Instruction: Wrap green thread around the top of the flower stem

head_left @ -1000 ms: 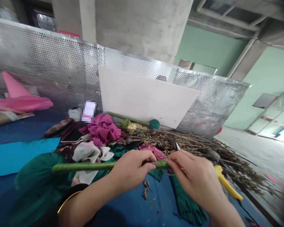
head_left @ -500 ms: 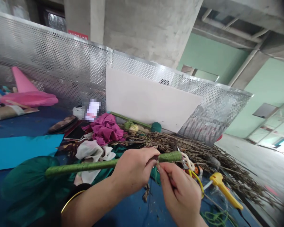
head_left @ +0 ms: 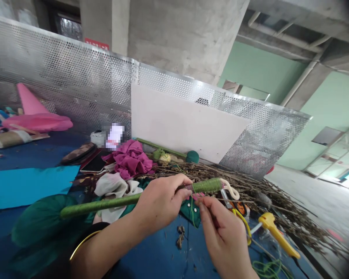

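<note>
One green stick (head_left: 101, 206) runs from nine o'clock to three o'clock across the middle of the view, and the left hand (head_left: 158, 199) is closed around it. At four o'clock from this hand, the right hand (head_left: 223, 232) is narrowed to a pinch beside the green thread (head_left: 192, 211); whether it holds this thread, I cannot tell. Purple cloth (head_left: 133, 159) lies at eleven o'clock, a yellow glue gun (head_left: 279, 234) toward four

Rod (head_left: 99, 206) runs left to right over counter (head_left: 151, 254), in left hand (head_left: 159, 197); right hand (head_left: 223, 232) just on near side of its right part. Scissors (head_left: 239, 214) beside right hand, glue gun (head_left: 280, 234) farther right. Stalks (head_left: 279, 198) behind hands; board (head_left: 186, 120) behind stalks, before panel (head_left: 267, 135). Left: sheet (head_left: 31, 186) on counter, cone (head_left: 31, 101) behind it
</note>
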A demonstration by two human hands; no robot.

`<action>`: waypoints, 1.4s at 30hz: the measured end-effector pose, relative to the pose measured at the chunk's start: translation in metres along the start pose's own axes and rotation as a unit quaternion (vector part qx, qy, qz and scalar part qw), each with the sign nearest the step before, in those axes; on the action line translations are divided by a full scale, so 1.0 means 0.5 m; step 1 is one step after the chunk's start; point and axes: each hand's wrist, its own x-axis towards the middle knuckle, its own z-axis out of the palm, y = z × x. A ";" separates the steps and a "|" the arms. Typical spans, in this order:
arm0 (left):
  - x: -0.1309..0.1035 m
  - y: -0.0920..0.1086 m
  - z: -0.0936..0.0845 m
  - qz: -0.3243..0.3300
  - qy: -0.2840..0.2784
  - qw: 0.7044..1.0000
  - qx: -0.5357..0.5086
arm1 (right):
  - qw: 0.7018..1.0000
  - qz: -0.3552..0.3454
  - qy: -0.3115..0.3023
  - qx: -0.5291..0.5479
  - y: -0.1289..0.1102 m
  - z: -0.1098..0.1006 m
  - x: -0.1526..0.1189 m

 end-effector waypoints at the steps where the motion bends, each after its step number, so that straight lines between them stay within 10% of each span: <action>1: 0.001 0.002 -0.004 -0.007 -0.003 1.000 -0.006 | 1.000 0.001 -0.005 0.009 0.002 0.002 -0.001; 20: 0.007 -0.007 -0.010 -0.019 -0.053 0.978 -0.198 | 0.958 0.128 -0.026 0.256 0.045 0.062 0.010; 42: 0.004 -0.012 -0.020 -0.055 -0.183 0.951 -0.243 | 0.975 -0.026 -0.073 0.206 0.128 0.056 0.037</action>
